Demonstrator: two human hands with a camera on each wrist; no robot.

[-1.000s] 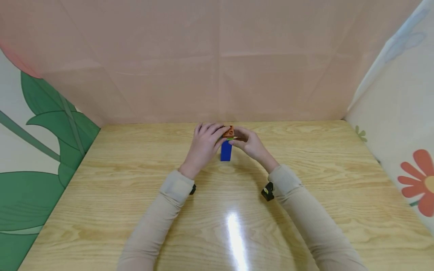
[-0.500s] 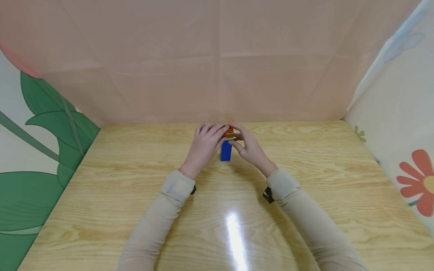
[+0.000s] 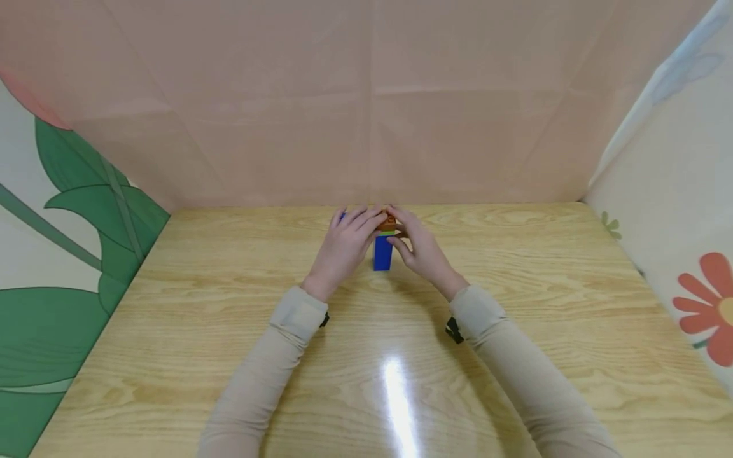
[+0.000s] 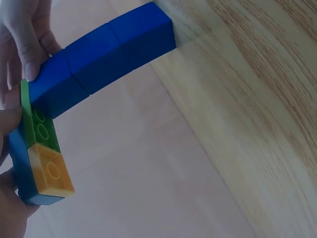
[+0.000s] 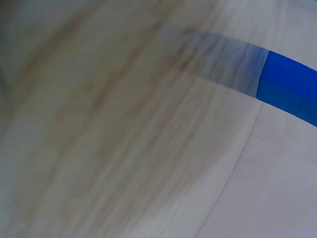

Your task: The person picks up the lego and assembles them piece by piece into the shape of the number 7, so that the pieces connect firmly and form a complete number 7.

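Observation:
A tower of blue toy bricks (image 3: 382, 256) stands upright on the table, several bricks high. In the left wrist view, a green brick (image 4: 42, 130) caps it, and an overhanging blue brick (image 4: 26, 173) and a yellow-orange brick (image 4: 53, 171) extend sideways. An orange brick (image 3: 390, 224) tops the tower in the head view. My left hand (image 3: 343, 248) holds the overhanging upper bricks from the left, fingers over the top. From the right, my right hand (image 3: 425, 252) pinches the top, thumb low and index finger above. Fingers hide part of the upper bricks.
The wooden table (image 3: 229, 305) ends at a pinkish cloth backdrop (image 3: 366, 114) just behind the tower. A patterned wall with leaves (image 3: 63, 343) rises on the left, one with a flower (image 3: 718, 308) on the right. Dark wrist cameras (image 3: 454, 329) hang under the cuffs.
My right fingers have shifted, with the index finger now up over the orange brick. A bit of blue now shows beside my left fingers. The tower stays in place.

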